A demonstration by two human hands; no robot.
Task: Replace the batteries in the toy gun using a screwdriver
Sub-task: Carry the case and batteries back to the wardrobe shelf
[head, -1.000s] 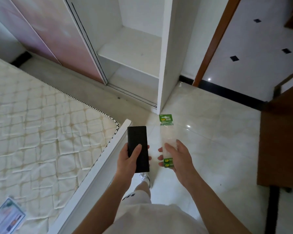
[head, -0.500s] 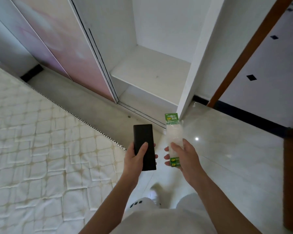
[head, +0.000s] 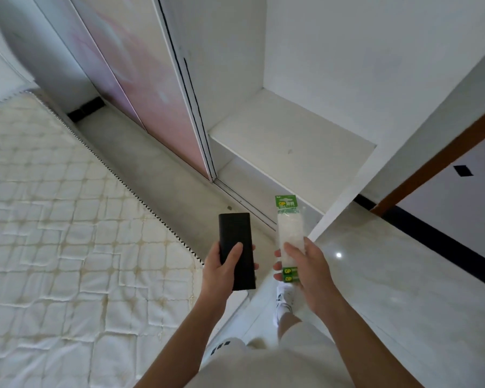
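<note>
Low in the middle of the frame, the right hand [head: 310,273] grips a strip pack of GP batteries [head: 290,228], thumb pressed over its clear front and fingertips curled round its left edge. The pack's long axis runs nearly straight up the frame. Its green header card points away from the person toward the wardrobe, and the green battery labels sit at the lower end inside the grip. The clear middle stretch of the pack looks pale, and what it holds there cannot be made out.

Just beside it to the left, apart from it, the left hand [head: 221,271] holds a black slab-shaped device [head: 235,239], thumb laid across its face and fingers wrapped behind. This device also stands lengthwise up the frame, roughly parallel to the pack.

A quilted cream mattress [head: 53,219] fills the left side. A pink sliding wardrobe door [head: 140,65] rises at upper left, with a white wardrobe shelf [head: 291,135] open at upper centre. Glossy floor tiles [head: 403,289] lie to the right, and a white shoe [head: 284,299] shows below the hands
</note>
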